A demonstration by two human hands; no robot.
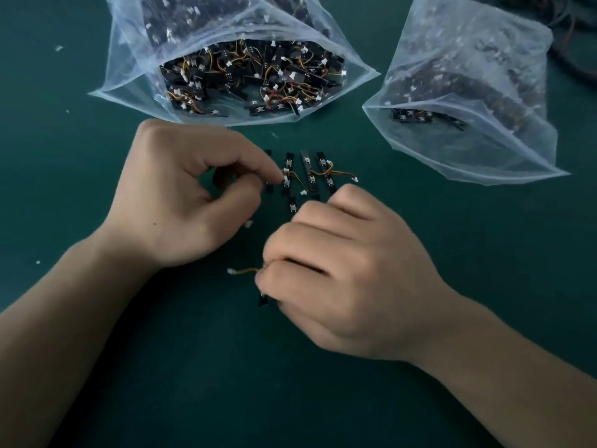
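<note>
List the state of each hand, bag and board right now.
Left hand: pinching a white connector in the row.
Right hand: gripping a wired board, its wire sticking out.
Board row: lying flat, side by side.
Left bag: open, packed full.
Right bag: open.

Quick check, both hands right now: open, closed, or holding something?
Left hand: pinches a small black board.
Right hand: fingers curled round a wired board.

Green table (80,195): full open bag (129,72) far left, second bag (510,150) right, loose wired strips (323,172) in row.
</note>
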